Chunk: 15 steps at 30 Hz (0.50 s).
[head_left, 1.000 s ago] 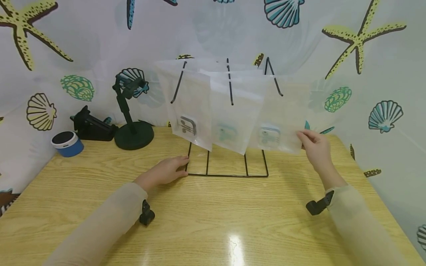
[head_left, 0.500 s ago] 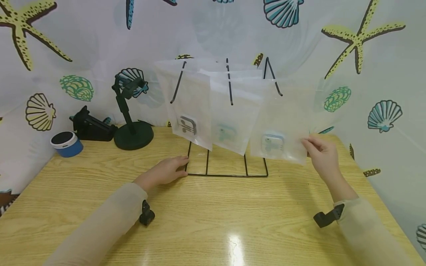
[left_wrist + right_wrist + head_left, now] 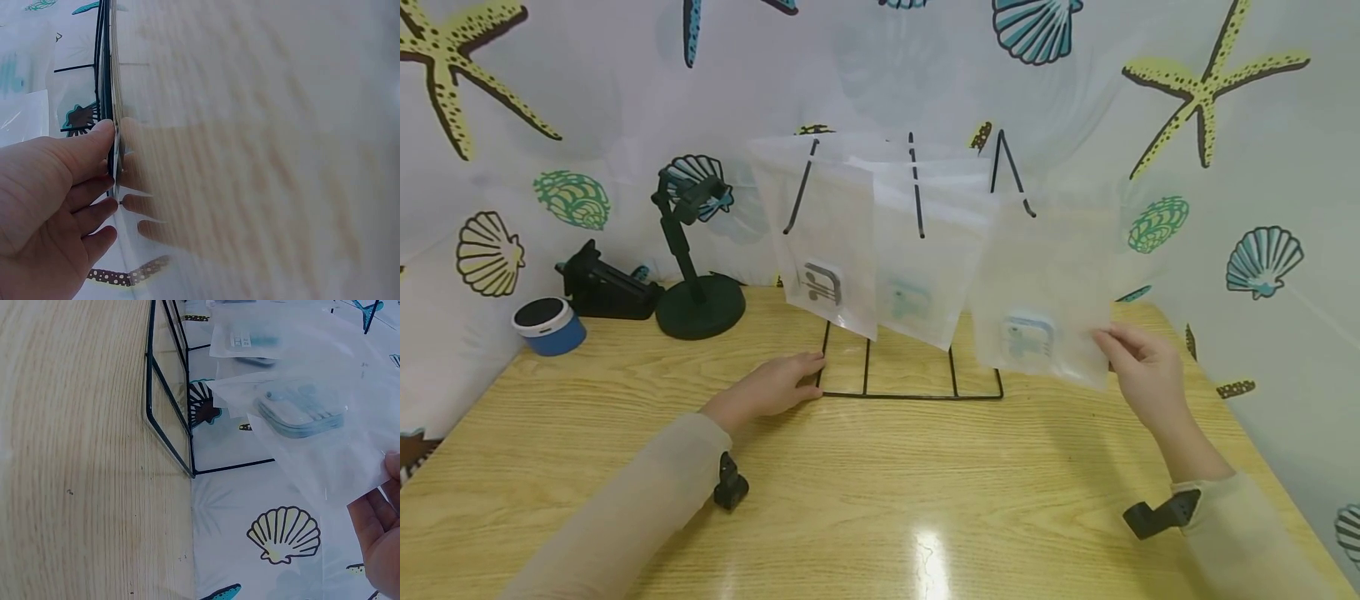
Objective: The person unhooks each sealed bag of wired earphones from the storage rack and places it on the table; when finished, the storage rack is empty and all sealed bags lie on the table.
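A black wire display rack [image 3: 910, 397] stands on the table with three prongs. My left hand [image 3: 767, 383] grips the left side of its base, with the thumb on the wire in the left wrist view. Two frosted plastic bags, a left bag [image 3: 823, 217] and a middle bag [image 3: 932, 267], hang from the prongs, each with a small flat item inside. My right hand [image 3: 1146, 375] pinches the lower right edge of the right bag [image 3: 1052, 283]. That bag's top lies by the tip of the right prong. The item inside it [image 3: 1028, 335] looks pale blue and blurred.
At the back left stand a dark green round-based stand [image 3: 700, 304], a black folded holder [image 3: 606, 283] and a blue and white round container [image 3: 548, 327]. A white cloth with sea shells and starfish [image 3: 1202, 87] hangs behind the wooden table [image 3: 850, 500].
My right hand has pulled the right bag toward me, down and to the right, so its top has slid along to the prong's tip. My left hand stays on the rack's base.
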{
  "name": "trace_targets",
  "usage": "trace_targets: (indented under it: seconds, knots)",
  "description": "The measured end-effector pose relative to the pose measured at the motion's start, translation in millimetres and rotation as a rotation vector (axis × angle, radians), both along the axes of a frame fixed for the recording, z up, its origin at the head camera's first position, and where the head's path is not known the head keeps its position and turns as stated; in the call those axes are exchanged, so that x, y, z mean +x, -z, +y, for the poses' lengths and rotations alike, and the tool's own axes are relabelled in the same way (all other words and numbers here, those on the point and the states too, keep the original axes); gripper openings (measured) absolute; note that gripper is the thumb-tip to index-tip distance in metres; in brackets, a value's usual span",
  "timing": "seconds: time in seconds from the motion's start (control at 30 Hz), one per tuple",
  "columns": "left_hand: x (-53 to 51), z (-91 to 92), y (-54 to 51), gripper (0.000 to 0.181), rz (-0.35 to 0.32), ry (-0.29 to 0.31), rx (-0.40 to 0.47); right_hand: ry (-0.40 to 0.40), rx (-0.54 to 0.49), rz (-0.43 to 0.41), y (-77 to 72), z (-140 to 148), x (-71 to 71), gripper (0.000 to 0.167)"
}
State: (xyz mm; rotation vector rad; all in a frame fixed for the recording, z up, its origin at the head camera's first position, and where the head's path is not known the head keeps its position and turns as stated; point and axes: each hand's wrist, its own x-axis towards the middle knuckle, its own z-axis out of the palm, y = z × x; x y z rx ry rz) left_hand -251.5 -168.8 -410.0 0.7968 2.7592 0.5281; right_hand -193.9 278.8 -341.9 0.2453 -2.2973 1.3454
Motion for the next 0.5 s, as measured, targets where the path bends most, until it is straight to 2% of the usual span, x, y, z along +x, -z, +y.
trace_targets:
  seconds: [0.2, 0.5]
  knots:
    - [-0.4, -0.2, 0.6, 0.056, -0.001, 0.003, 0.003, -0.019, -0.002, 0.035, -2.7, 0, 10.8, 0.023]
    - [-1.9, -0.2, 2.4, 0.056, -0.003, -0.002, 0.003, -0.003, -0.01, 0.063, -2.4, 3, 19.3, 0.016]
